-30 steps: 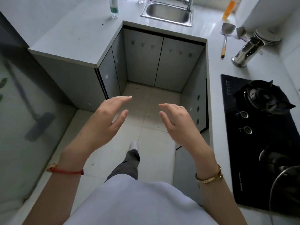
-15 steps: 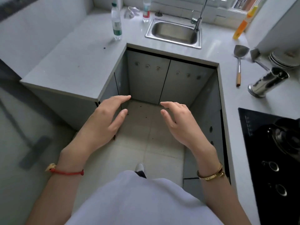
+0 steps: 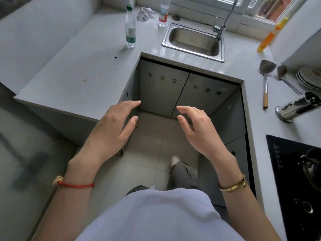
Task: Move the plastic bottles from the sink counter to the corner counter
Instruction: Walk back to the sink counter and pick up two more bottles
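Two plastic bottles stand upright on the grey counter (image 3: 73,70), both left of the steel sink (image 3: 192,40). The green-capped bottle (image 3: 130,30) stands well left of the sink, nearer the counter's inner corner edge. The red-labelled bottle (image 3: 163,13) stands just beside the sink's far left corner, with a crumpled clear wrapper (image 3: 145,13) to its left. Behind the sink's right end rises the faucet (image 3: 224,23). Right of the sink an orange bottle (image 3: 269,37) leans by the wall; nearer, a spatula (image 3: 265,79) lies flat and a shiny metal cup (image 3: 295,108) lies on its side. Well in front of the sink, over the floor, the left hand (image 3: 112,129) and right hand (image 3: 199,131) hover apart, fingers spread, both empty.
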